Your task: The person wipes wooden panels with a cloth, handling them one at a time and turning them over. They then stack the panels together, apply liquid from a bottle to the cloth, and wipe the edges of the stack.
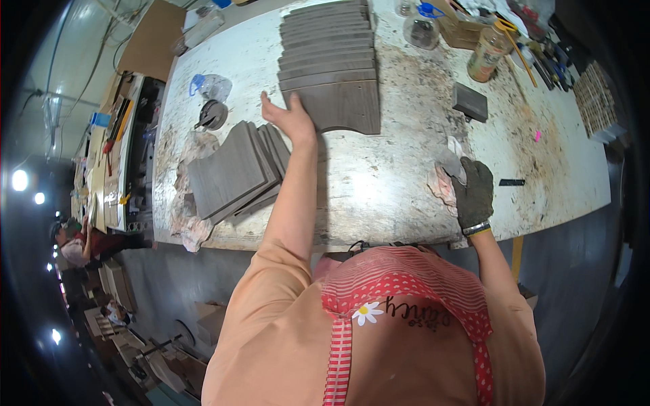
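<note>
Grey-brown boards, wood-grained: one overlapping row (327,42), laid from the middle of the table (399,169) to its far edge. Front board (338,106) of that row: nearest the near edge, its near side cut in a curve. Second lot: a skewed pile (229,172) by the near left corner, a crumpled cloth (193,229) showing along its left side.

Left hand (292,122), bare: fingers apart, thumb against the left side of the front board, no closed grip seen. Right hand (476,193), dark-gloved: by the near edge, right of middle, beside a pinkish rag (441,185); whether its fingers were clamped on the rag could not be told.

Handling, as judged: the front board wanted light, even pressure at its side, lest the row behind slide; its pointed corners were better lifted clear than dragged over the stained surface.

Also listed: dark block (469,101), toward the right edge; bottle (489,55), near the far right corner.

Writing: dark script on the red-and-pink apron (406,279), inverted in this view, not transcribed; label on the bottle, too small to read; no lettering made out on the boards
</note>
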Demonstrator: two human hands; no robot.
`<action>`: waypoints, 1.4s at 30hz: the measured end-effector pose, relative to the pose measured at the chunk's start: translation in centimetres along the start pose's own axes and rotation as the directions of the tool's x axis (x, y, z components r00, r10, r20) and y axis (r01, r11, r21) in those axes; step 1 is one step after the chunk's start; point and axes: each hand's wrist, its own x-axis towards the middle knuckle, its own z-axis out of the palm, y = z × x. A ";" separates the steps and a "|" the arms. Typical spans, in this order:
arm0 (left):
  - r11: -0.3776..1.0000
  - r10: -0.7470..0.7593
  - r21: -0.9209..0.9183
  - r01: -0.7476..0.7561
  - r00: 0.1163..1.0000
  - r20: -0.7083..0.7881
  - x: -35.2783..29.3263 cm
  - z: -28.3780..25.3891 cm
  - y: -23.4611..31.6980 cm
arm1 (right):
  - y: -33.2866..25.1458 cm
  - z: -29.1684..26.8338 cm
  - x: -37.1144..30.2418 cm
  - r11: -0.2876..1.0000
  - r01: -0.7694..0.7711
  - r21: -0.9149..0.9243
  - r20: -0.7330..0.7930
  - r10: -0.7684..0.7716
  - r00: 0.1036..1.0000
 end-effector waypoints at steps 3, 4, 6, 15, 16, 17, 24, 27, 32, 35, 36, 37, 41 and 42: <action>0.953 0.304 -0.072 -0.295 0.934 0.189 -1.9 -4.2 5.3 | 0.8 0.2 -0.3 0.998 0.018 -0.064 -0.039 -0.021 0.999; 0.901 0.432 -0.066 -0.429 0.871 0.233 -1.9 -6.0 6.7 | 1.1 0.5 -0.5 0.998 0.010 -0.068 -0.034 -0.012 0.999; 0.828 0.553 0.010 -0.560 0.820 0.149 1.0 -11.4 6.5 | 1.1 0.6 -0.6 0.998 0.012 -0.054 -0.059 -0.015 0.998; 0.921 -0.236 0.370 0.121 0.929 0.284 6.8 -26.7 -4.8 | 0.8 0.3 -0.3 0.995 0.014 -0.099 -0.032 -0.017 0.999; 0.920 -0.237 0.372 0.128 0.934 0.266 7.2 -27.0 -5.3 | 1.2 0.3 -0.4 0.994 0.046 -0.097 -0.025 -0.049 0.998; 0.923 -0.260 0.350 0.161 0.931 0.255 7.6 -27.0 -6.1 | 1.5 0.2 -0.3 0.990 0.066 -0.123 -0.009 -0.068 0.998; 0.927 -0.363 0.071 0.367 0.838 0.408 10.6 -30.1 -10.1 | -3.2 -4.6 3.0 0.962 0.109 -0.252 0.224 -0.052 0.973; 0.958 -0.280 0.039 0.283 0.902 0.329 11.7 -31.9 -12.2 | -6.2 -5.3 4.3 0.970 0.177 -0.166 0.052 -0.170 0.984; 0.835 -0.512 0.014 0.549 0.768 0.386 12.3 -32.5 -12.6 | -13.9 -0.7 5.1 0.785 0.582 0.213 0.207 -0.618 0.758; 0.739 -0.540 -0.087 0.668 0.664 0.516 11.1 -30.8 -12.1 | -21.3 2.9 6.3 0.812 0.094 0.576 0.432 -0.400 0.808; 0.642 -0.553 -0.149 0.753 0.588 0.591 10.1 -29.6 -10.5 | -21.6 5.4 6.9 0.761 0.489 0.428 0.314 -0.632 0.709; 0.653 -0.632 -0.084 0.753 0.602 0.488 8.7 -28.8 -7.8 | -23.0 7.4 7.8 0.785 0.412 0.463 0.365 -0.592 0.718; 0.507 -0.573 -0.282 0.815 0.563 0.596 8.3 -29.5 -9.9 | -29.1 12.9 11.8 0.818 0.115 0.564 0.662 -0.530 0.530; 0.503 -0.573 -0.276 0.819 0.555 0.604 8.3 -29.5 -10.3 | -30.0 13.2 11.2 0.735 -0.282 0.616 0.721 -0.383 0.577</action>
